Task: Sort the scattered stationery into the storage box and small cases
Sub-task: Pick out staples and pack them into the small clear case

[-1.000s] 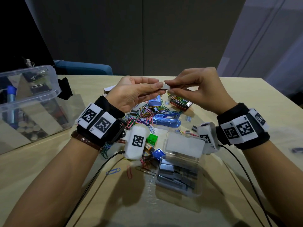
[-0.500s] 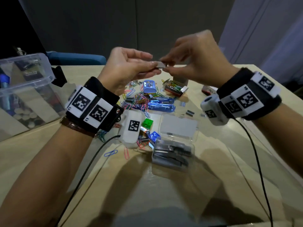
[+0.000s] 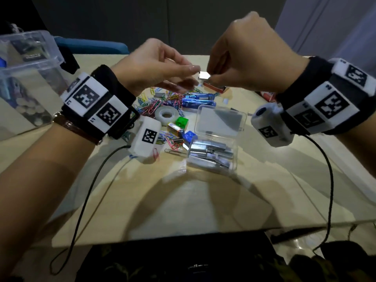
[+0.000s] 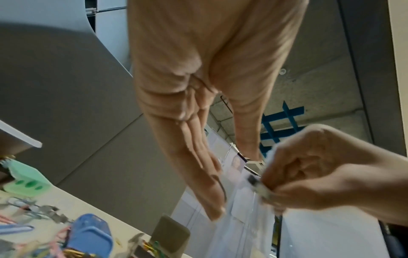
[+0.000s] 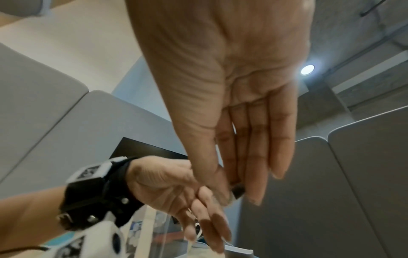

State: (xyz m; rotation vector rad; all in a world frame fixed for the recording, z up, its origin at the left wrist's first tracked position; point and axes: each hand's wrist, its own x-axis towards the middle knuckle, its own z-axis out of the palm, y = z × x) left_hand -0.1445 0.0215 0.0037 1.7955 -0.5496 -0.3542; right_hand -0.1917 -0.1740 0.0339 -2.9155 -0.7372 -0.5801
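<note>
Above the bench [image 3: 203, 200], the right hand [image 3: 250, 55] pinched a small staple strip [image 3: 204, 75], the left hand [image 3: 154, 64] beside it, fingers loosely extended.

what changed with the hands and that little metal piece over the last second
Both hands rose higher over the table. The left hand let go of the small metal piece and its fingers opened; the right hand alone pinches it now. The open staple case and paper clips stayed put.

- Pale wood surface [image 3: 203, 210] under dim light.
- Grey partition panels [image 3: 130, 21] behind it.
- Blue chair back [image 3: 91, 46] at the far edge.
- Round ceiling lamp [image 5: 307, 69] lit on bare concrete.
</note>
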